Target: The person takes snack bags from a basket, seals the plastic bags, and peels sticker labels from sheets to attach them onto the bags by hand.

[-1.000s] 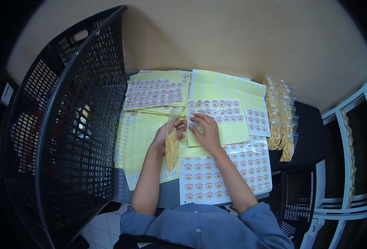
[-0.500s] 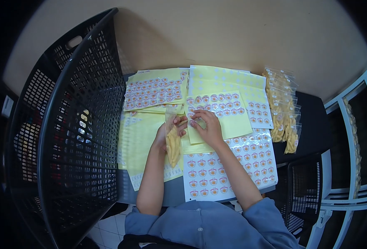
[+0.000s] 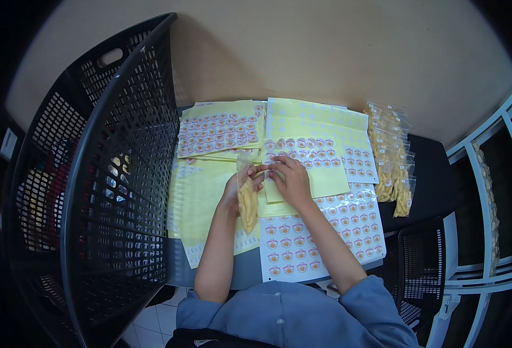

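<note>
My left hand (image 3: pixel 237 188) holds a clear plastic bag (image 3: pixel 248 206) of pale yellow sticks, upright, above yellow sheets. My right hand (image 3: pixel 290 181) is over a yellow sheet (image 3: pixel 325 181) that carries rows of round stickers near its top. Its fingers are bent and pressed together, and their tips meet the fingers of my left hand beside the bag. Whatever lies between the right fingertips is too small to make out. A white sheet of round stickers (image 3: pixel 290 246) lies below my right forearm.
A large black perforated basket (image 3: pixel 122 191) stands at the left. Sticker sheets (image 3: pixel 218 130) are stacked at the back left of the table. Several filled bags (image 3: pixel 390 162) overlap in a row at the right. A black crate (image 3: pixel 421 261) and a white metal rack (image 3: pixel 487 203) are further right.
The fingertips of my right hand have moved left from the sticker sheet to meet my left fingers. The bag remains in my left hand. The view has shifted slightly.
</note>
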A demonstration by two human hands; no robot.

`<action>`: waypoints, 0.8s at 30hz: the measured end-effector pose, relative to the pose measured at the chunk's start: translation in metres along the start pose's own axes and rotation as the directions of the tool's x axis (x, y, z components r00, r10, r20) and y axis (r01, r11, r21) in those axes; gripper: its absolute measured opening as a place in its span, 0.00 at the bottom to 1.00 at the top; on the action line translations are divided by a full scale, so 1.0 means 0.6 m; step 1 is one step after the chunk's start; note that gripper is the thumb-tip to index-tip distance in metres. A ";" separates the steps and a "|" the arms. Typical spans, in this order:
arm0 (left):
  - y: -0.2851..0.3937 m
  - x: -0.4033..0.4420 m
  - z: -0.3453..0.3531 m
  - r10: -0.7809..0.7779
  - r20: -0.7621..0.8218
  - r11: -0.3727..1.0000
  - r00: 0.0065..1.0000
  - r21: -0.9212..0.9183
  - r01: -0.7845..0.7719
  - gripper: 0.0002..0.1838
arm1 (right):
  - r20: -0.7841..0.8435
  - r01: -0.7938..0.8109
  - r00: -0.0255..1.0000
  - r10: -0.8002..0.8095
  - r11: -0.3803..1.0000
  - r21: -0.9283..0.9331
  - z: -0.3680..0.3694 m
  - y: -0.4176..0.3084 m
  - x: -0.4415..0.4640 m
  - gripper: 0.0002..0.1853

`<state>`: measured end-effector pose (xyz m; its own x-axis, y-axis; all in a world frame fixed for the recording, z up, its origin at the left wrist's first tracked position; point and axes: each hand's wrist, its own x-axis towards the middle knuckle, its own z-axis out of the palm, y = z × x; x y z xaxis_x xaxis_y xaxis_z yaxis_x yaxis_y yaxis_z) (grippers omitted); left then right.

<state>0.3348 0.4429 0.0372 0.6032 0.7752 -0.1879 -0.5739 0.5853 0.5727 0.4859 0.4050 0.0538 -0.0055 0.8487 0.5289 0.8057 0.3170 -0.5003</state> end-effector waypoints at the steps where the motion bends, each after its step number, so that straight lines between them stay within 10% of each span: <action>1: 0.001 0.000 0.001 -0.002 -0.026 1.000 1.000 -0.009 0.002 0.12 | -0.007 0.033 0.999 -0.033 0.999 -0.004 0.000 0.000 0.002 0.07; 24: 0.008 -0.006 0.017 -0.004 -0.069 1.000 0.998 0.007 0.004 0.13 | 0.135 -0.165 0.980 0.143 0.972 0.166 -0.022 -0.016 0.004 0.04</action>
<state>0.3352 0.4405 0.0488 0.5659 0.7875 -0.2443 -0.5676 0.5870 0.5773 0.4858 0.3985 0.0690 0.0303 0.9346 0.3544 0.6860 0.2384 -0.6874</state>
